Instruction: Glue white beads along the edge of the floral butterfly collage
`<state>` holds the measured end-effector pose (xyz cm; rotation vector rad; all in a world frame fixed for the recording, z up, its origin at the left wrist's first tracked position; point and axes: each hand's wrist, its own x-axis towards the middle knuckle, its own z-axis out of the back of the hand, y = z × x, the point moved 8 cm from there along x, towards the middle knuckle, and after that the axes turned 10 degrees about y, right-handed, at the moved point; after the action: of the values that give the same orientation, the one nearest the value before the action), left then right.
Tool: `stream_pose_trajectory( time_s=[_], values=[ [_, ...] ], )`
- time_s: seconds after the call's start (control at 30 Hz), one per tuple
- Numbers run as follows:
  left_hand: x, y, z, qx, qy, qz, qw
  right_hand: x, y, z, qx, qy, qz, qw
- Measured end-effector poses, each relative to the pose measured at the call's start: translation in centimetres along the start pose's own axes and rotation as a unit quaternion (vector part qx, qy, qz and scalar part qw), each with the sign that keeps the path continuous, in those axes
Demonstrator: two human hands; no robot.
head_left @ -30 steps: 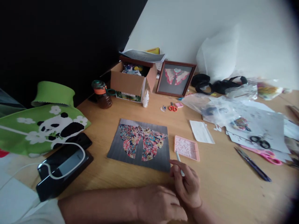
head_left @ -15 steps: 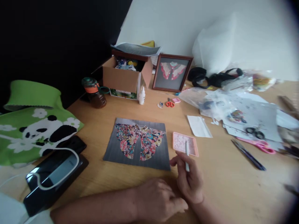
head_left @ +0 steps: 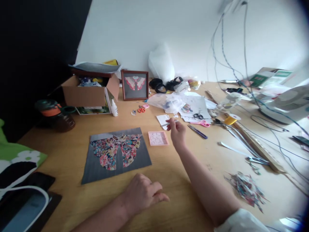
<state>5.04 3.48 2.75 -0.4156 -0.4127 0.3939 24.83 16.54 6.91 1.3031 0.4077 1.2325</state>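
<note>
Hands over cluttered wooden table (head_left: 67,148). Right hand (head_left: 178,132) stretched forward, thumb and forefinger pinched on thin white pen (head_left: 172,122) (blurred, tip unclear). Pen held low over table, just beyond pink tray (head_left: 158,138), beside white paper slip (head_left: 162,118). Left hand (head_left: 142,193) resting on tabletop, fingers loosely curled, holding nothing, near front edge of grey sheet (head_left: 96,170) bearing floral butterfly (head_left: 116,151). Purple-handled tool (head_left: 198,132) lying right of right hand. Framed butterfly picture (head_left: 134,84) and cardboard box (head_left: 89,93) at back.
</note>
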Motion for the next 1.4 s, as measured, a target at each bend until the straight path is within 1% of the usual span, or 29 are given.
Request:
stream_pose_trajectory(
  time_s=[0.07,0.13,0.17,0.3,0.43,0.53,0.67,0.77,1.07,1.4],
  values=[
    [0.0,0.0,0.1,-0.006,0.0,0.002,1.0,-0.9,-2.1,-0.8,-0.001,0.0,-0.039,0.999],
    [0.0,0.0,0.3,-0.014,-0.002,0.001,1.0,-1.8,-3.2,-1.5,-0.016,0.019,-0.036,0.999],
    [0.0,-0.1,0.4,-0.017,-0.004,-0.001,1.0,-2.1,-3.5,-1.5,-0.027,0.016,-0.025,0.999],
    [0.2,-0.2,0.4,-0.024,-0.002,-0.009,1.0,-2.1,-3.5,-1.2,-0.08,0.023,0.03,0.996],
    [0.3,0.2,0.3,-0.021,-0.001,0.008,1.0,-1.6,-3.9,-0.8,-0.115,0.026,0.051,0.992],
    [0.3,0.4,0.4,-0.024,-0.008,0.009,1.0,-1.5,-4.3,-0.7,-0.126,0.023,0.048,0.991],
    [0.3,0.3,0.4,-0.018,-0.016,0.006,1.0,-1.3,-4.7,-1.0,-0.131,0.045,0.032,0.99],
    [0.2,0.4,0.3,-0.015,-0.01,0.011,1.0,-1.2,-4.7,-1.3,-0.134,0.056,0.037,0.989],
    [0.4,0.4,0.6,-0.011,-0.02,0.012,1.0,-1.2,-4.5,-1.3,-0.161,0.049,0.046,0.985],
    [0.3,0.5,0.4,-0.012,-0.026,0.016,0.999,-1.2,-4.4,-1.4,-0.164,0.05,0.05,0.984]
  ],
)
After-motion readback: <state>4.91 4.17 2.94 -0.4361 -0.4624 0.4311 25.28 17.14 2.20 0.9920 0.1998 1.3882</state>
